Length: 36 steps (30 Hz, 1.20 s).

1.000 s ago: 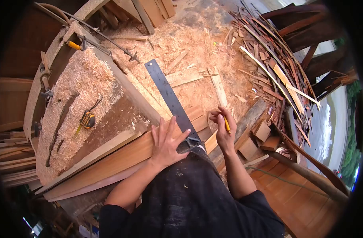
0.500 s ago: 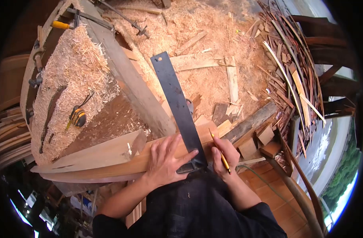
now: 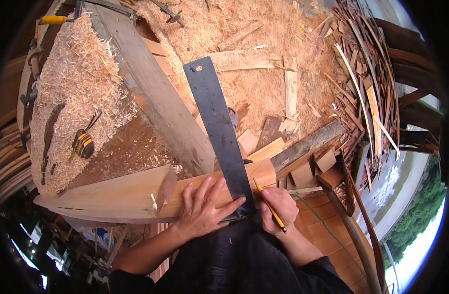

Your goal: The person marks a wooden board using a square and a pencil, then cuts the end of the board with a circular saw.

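Observation:
My left hand [image 3: 202, 206] lies spread over a smooth pale wooden beam [image 3: 261, 172], fingers on its upper face. Its thumb rests on the lower part of a black square [image 3: 219, 122], whose long blade crosses the beam and sticks out past its far edge. In my right hand [image 3: 278, 208] is a yellow pencil [image 3: 272, 209], pinched between thumb and fingers, with its tip close to the blade's right edge. Thin dark lines show on the beam near its right end. A second shaped timber [image 3: 121, 191] lies along the beam at the left.
A yellow-and-black tape measure [image 3: 83, 144] sits on wood shavings at the left. A thick plank [image 3: 151, 88] slants behind the beam. Offcuts [image 3: 271, 130] and shavings cover the ground ahead; a heap of wood strips [image 3: 366, 93] lies at the right.
The pencil tip has come nearer to the blade and down along it, toward my body. My left hand stays on the beam and square. The whole view has shifted slightly.

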Each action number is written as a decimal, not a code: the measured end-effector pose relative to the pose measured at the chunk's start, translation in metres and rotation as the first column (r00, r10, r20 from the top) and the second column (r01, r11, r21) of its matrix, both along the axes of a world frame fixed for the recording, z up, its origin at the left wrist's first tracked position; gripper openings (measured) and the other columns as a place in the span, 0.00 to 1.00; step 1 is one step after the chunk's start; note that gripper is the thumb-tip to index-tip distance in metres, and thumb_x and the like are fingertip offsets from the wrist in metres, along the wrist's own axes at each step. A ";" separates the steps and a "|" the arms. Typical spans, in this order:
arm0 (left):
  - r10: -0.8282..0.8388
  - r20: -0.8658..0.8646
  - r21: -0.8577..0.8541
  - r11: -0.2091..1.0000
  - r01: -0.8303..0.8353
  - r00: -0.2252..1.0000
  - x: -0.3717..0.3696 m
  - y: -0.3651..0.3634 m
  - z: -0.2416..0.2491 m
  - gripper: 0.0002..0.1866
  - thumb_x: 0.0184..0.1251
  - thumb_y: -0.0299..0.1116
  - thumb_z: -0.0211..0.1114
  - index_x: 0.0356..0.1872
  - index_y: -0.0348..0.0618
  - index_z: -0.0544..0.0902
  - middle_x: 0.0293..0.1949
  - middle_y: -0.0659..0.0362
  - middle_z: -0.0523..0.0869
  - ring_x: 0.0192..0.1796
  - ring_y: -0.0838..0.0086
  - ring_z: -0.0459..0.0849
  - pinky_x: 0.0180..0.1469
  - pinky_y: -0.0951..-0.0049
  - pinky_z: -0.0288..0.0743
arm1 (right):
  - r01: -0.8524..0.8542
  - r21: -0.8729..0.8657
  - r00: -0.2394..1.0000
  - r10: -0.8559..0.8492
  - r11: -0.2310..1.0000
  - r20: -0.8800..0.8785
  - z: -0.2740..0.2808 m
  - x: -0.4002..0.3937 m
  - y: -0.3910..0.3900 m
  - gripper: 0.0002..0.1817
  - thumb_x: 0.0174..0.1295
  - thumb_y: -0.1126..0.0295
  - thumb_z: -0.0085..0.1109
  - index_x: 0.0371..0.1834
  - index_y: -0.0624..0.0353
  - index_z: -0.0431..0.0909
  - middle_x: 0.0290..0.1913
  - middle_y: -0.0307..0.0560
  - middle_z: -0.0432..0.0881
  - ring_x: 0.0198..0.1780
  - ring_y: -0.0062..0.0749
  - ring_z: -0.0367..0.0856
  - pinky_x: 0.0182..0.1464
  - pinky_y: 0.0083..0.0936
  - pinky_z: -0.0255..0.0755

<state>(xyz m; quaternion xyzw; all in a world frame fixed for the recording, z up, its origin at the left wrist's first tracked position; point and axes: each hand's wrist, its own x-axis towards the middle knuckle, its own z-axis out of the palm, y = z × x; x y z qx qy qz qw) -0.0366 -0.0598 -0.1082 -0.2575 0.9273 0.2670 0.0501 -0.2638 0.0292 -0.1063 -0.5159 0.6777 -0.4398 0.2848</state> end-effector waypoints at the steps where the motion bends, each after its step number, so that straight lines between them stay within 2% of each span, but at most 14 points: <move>1: 0.005 -0.005 -0.004 1.000 -0.005 1.000 0.000 0.000 0.000 0.49 0.43 0.66 0.79 0.74 0.86 0.74 0.78 0.47 0.66 0.77 0.50 0.63 0.69 0.38 0.54 | -0.003 0.007 1.000 0.003 1.000 0.005 0.001 0.000 0.000 0.20 0.57 0.81 0.64 0.55 0.68 0.85 0.42 0.54 0.90 0.41 0.48 0.90 0.46 0.36 0.83; 5: 0.019 -0.027 -0.035 0.999 -0.020 0.999 -0.001 0.001 -0.002 0.47 0.45 0.67 0.77 0.74 0.86 0.75 0.77 0.49 0.67 0.75 0.52 0.65 0.68 0.40 0.56 | -0.009 0.032 1.000 0.009 0.999 0.001 0.002 0.000 0.001 0.21 0.57 0.79 0.64 0.56 0.68 0.84 0.43 0.55 0.90 0.42 0.49 0.90 0.47 0.37 0.82; 11: 0.055 -0.054 -0.107 0.992 -0.061 0.997 -0.005 0.002 -0.004 0.31 0.65 0.70 0.61 0.70 0.85 0.79 0.75 0.51 0.70 0.73 0.56 0.67 0.67 0.44 0.57 | -0.045 0.067 0.998 0.048 0.997 -0.037 0.002 -0.001 0.004 0.22 0.57 0.80 0.65 0.57 0.68 0.84 0.44 0.54 0.90 0.44 0.48 0.90 0.47 0.36 0.82; 14: 0.057 -0.063 -0.135 0.989 -0.065 0.996 -0.006 0.002 -0.006 0.28 0.72 0.69 0.53 0.69 0.85 0.80 0.74 0.52 0.72 0.72 0.57 0.67 0.67 0.45 0.57 | -0.056 0.077 0.997 0.060 0.995 -0.052 0.004 -0.001 0.002 0.21 0.56 0.80 0.65 0.56 0.68 0.84 0.44 0.54 0.90 0.44 0.48 0.89 0.47 0.36 0.82; 23: 0.063 -0.095 -0.207 0.975 -0.081 0.994 -0.007 0.002 -0.008 0.20 0.74 0.53 0.62 0.65 0.88 0.83 0.72 0.54 0.74 0.70 0.58 0.70 0.65 0.48 0.61 | -0.130 0.099 0.979 0.144 0.987 -0.147 0.008 0.003 -0.001 0.23 0.52 0.82 0.68 0.55 0.68 0.85 0.49 0.54 0.90 0.46 0.46 0.88 0.47 0.35 0.83; 26: 0.060 -0.106 -0.222 0.971 -0.083 0.993 -0.008 0.002 -0.010 0.19 0.74 0.52 0.62 0.64 0.88 0.84 0.71 0.55 0.74 0.70 0.58 0.71 0.65 0.47 0.61 | -0.124 0.100 0.976 0.139 0.987 -0.170 0.008 0.007 0.000 0.23 0.52 0.82 0.69 0.55 0.68 0.85 0.50 0.54 0.90 0.47 0.46 0.88 0.48 0.37 0.83; 29: 0.067 -0.103 -0.214 0.973 -0.088 0.992 -0.008 0.003 -0.010 0.19 0.74 0.51 0.62 0.64 0.88 0.84 0.71 0.55 0.74 0.70 0.58 0.70 0.66 0.47 0.61 | -0.114 0.120 0.974 0.135 0.986 -0.184 0.008 0.010 0.001 0.23 0.52 0.82 0.69 0.55 0.67 0.85 0.50 0.53 0.89 0.47 0.46 0.88 0.49 0.39 0.83; 32: 0.022 -0.076 -0.236 0.971 -0.040 0.997 -0.007 0.000 -0.008 0.19 0.73 0.60 0.60 0.62 0.87 0.85 0.70 0.52 0.72 0.68 0.55 0.72 0.67 0.45 0.60 | -0.108 0.126 0.974 0.131 0.986 -0.185 0.010 0.011 0.002 0.23 0.53 0.81 0.69 0.55 0.67 0.85 0.50 0.53 0.89 0.48 0.46 0.88 0.50 0.41 0.83; 36: 0.000 -0.074 -0.242 0.970 -0.018 0.997 -0.005 -0.002 -0.009 0.21 0.73 0.64 0.58 0.62 0.86 0.85 0.70 0.51 0.71 0.69 0.55 0.70 0.68 0.45 0.59 | -0.070 0.122 0.987 0.087 0.990 -0.137 0.016 0.009 0.005 0.21 0.55 0.81 0.68 0.55 0.68 0.84 0.49 0.53 0.89 0.48 0.48 0.88 0.53 0.43 0.83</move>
